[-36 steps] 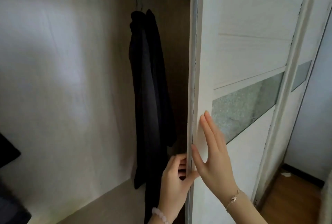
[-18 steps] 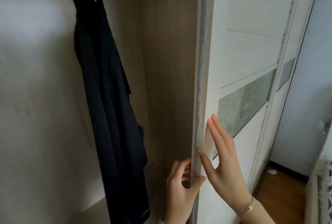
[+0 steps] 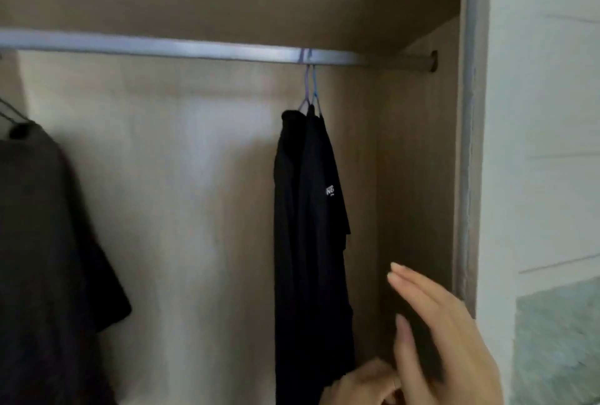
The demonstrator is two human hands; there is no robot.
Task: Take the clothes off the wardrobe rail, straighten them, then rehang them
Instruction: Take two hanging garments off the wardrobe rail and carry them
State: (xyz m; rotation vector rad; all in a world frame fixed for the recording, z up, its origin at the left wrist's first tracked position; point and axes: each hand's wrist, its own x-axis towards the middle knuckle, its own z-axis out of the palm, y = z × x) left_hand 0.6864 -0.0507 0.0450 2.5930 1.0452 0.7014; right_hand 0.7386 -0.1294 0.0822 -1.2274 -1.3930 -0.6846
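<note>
Fingers [image 3: 412,278] of the right hand [image 3: 448,339] are straight, holding nothing, just right of dark garments [image 3: 308,242] hanging on the rail [image 3: 162,45]. The left hand [image 3: 360,383] is curled low; its hold is unclear. Best to lift each hanger [image 3: 310,92] by its hook.

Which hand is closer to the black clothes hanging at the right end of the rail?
Left. The left hand sits low, beside the lower part of the black clothes; the right hand is farther right, nearer the door, with a gap to them.
</note>
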